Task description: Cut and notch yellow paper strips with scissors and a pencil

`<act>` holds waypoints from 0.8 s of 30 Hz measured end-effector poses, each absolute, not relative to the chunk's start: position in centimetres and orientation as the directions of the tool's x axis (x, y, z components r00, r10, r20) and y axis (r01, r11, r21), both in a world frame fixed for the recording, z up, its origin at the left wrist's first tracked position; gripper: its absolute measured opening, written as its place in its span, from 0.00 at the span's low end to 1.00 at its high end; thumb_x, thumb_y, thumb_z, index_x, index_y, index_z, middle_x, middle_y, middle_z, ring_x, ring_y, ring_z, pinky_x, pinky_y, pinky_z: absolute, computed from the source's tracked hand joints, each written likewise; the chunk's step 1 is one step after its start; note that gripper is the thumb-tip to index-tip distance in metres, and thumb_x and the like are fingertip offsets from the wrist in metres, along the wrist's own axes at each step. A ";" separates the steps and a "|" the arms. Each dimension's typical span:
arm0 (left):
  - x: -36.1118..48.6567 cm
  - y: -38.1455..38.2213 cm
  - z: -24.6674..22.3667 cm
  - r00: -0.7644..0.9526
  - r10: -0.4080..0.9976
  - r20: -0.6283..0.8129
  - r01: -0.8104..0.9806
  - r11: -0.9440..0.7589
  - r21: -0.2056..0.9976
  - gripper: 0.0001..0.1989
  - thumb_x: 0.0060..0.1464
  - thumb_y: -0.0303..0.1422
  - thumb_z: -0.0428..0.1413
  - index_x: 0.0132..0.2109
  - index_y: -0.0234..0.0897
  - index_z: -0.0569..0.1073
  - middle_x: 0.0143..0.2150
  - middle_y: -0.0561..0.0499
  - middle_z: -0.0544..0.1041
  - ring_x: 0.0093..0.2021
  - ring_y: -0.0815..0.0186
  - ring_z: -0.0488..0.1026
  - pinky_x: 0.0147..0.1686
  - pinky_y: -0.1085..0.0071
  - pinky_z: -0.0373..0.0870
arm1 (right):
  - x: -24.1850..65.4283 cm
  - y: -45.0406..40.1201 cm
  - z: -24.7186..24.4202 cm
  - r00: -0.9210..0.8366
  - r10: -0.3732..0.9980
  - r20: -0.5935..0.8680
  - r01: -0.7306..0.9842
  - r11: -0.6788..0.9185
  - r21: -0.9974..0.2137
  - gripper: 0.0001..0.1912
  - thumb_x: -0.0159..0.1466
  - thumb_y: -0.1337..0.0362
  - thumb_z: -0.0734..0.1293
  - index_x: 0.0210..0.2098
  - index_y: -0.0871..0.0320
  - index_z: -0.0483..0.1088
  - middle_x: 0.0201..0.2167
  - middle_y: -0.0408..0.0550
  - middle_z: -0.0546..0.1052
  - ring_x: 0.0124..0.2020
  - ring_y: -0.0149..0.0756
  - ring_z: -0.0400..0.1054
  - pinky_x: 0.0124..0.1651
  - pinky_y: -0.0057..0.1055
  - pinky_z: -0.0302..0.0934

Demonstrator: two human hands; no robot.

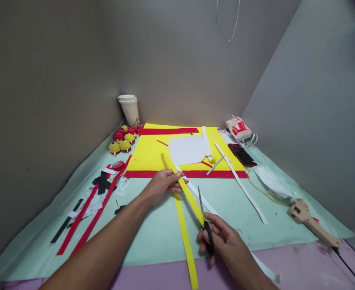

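My left hand pinches a long yellow paper strip, ridged near its lower end, between thumb and fingers. A second yellow length hangs below that hand toward the front edge; I cannot tell whether it belongs to the same strip. Closed around the black handles of a pair of scissors is my right hand. The blades point up and away, and the strip's ridged end lies against them near the pivot. Whether the blades are apart is unclear. Behind the hands lies a yellow sheet with red bands, partly under white paper.
Red strips and black and white scraps lie left, near a tape roll. Small red-yellow balls sit by a paper cup. Rightward are a phone, a white mask and a corded glue gun.
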State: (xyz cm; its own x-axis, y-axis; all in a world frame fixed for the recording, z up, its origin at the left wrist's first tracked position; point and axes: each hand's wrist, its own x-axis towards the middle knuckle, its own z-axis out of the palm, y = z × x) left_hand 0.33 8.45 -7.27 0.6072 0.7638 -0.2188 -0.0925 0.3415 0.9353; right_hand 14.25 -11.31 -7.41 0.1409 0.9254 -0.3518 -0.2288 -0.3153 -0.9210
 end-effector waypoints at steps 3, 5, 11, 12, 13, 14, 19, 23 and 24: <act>0.4 8.5 -7.3 0.600 0.770 -0.218 -0.095 0.339 0.936 0.13 0.55 0.36 0.62 0.41 0.28 0.75 0.39 0.37 0.82 0.32 0.66 0.79 0.28 0.78 0.74 | 14.3 -11.3 -7.5 0.115 0.927 -0.356 -0.207 -0.328 -0.922 0.34 0.55 0.46 0.72 0.53 0.61 0.64 0.30 0.45 0.73 0.27 0.33 0.69 0.21 0.26 0.62; 0.4 8.6 -7.4 0.603 0.768 -0.216 -0.094 0.337 0.937 0.13 0.55 0.36 0.63 0.40 0.28 0.75 0.39 0.37 0.82 0.31 0.67 0.79 0.27 0.78 0.74 | 14.3 -11.3 -7.7 0.107 0.926 -0.362 -0.199 -0.337 -0.920 0.35 0.54 0.45 0.72 0.52 0.61 0.64 0.30 0.45 0.73 0.26 0.33 0.69 0.20 0.26 0.61; 0.2 8.6 -7.8 0.665 0.719 -0.205 -0.059 0.324 0.944 0.18 0.52 0.43 0.64 0.40 0.29 0.76 0.39 0.38 0.81 0.31 0.67 0.78 0.25 0.78 0.73 | 14.3 -11.4 -8.0 0.104 0.926 -0.363 -0.182 -0.341 -0.922 0.35 0.56 0.45 0.71 0.54 0.60 0.64 0.30 0.45 0.73 0.26 0.33 0.70 0.20 0.24 0.61; 0.1 8.5 -7.9 0.683 0.701 -0.205 -0.050 0.324 0.945 0.19 0.51 0.43 0.64 0.40 0.29 0.76 0.39 0.38 0.81 0.31 0.67 0.78 0.25 0.78 0.73 | 14.3 -11.4 -8.0 0.109 0.925 -0.365 -0.178 -0.343 -0.922 0.35 0.56 0.44 0.71 0.54 0.60 0.64 0.30 0.45 0.73 0.26 0.33 0.70 0.20 0.24 0.61; 0.1 8.4 -7.8 0.705 0.679 -0.207 -0.038 0.327 0.944 0.20 0.50 0.43 0.66 0.41 0.29 0.76 0.39 0.38 0.81 0.31 0.66 0.78 0.26 0.77 0.74 | 14.3 -11.5 -8.0 0.111 0.924 -0.365 -0.175 -0.343 -0.923 0.35 0.56 0.44 0.70 0.54 0.60 0.64 0.30 0.45 0.73 0.26 0.33 0.70 0.20 0.24 0.61; 0.0 8.3 -7.8 0.727 0.653 -0.211 -0.024 0.332 0.943 0.20 0.48 0.41 0.67 0.42 0.30 0.76 0.40 0.38 0.81 0.31 0.66 0.78 0.27 0.77 0.74 | 14.3 -11.5 -8.0 0.111 0.925 -0.363 -0.173 -0.342 -0.924 0.35 0.56 0.43 0.70 0.54 0.60 0.64 0.30 0.45 0.73 0.26 0.33 0.70 0.20 0.25 0.61; 0.0 8.1 -7.8 0.764 0.603 -0.230 0.010 0.344 0.939 0.19 0.44 0.35 0.70 0.42 0.30 0.76 0.38 0.39 0.82 0.31 0.66 0.78 0.29 0.76 0.75 | 14.3 -11.7 -7.9 0.112 0.928 -0.356 -0.171 -0.335 -0.927 0.33 0.57 0.45 0.71 0.54 0.59 0.65 0.30 0.45 0.73 0.26 0.33 0.69 0.21 0.26 0.60; 0.0 8.4 -7.8 0.740 0.639 -0.209 -0.023 0.336 0.942 0.17 0.45 0.36 0.69 0.39 0.30 0.77 0.36 0.41 0.82 0.30 0.67 0.78 0.27 0.78 0.74 | 14.7 -11.8 -7.4 0.126 0.938 -0.324 -0.146 -0.305 -0.941 0.30 0.57 0.47 0.71 0.52 0.58 0.66 0.31 0.46 0.73 0.26 0.33 0.67 0.24 0.28 0.60; 0.0 8.4 -7.7 0.740 0.638 -0.213 -0.022 0.339 0.941 0.17 0.45 0.37 0.69 0.38 0.30 0.77 0.36 0.41 0.82 0.29 0.68 0.78 0.26 0.79 0.74 | 14.9 -11.8 -7.3 0.133 0.943 -0.304 -0.126 -0.288 -0.949 0.29 0.57 0.47 0.71 0.51 0.58 0.67 0.31 0.46 0.73 0.26 0.32 0.66 0.26 0.29 0.60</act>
State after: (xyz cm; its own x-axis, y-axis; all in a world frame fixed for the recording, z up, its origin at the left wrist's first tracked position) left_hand 0.03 8.43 -7.74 0.7400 0.6381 -0.2127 -0.0220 0.3390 0.9405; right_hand 14.92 -11.78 -7.25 0.1333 0.9432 -0.3043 -0.1263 -0.2884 -0.9491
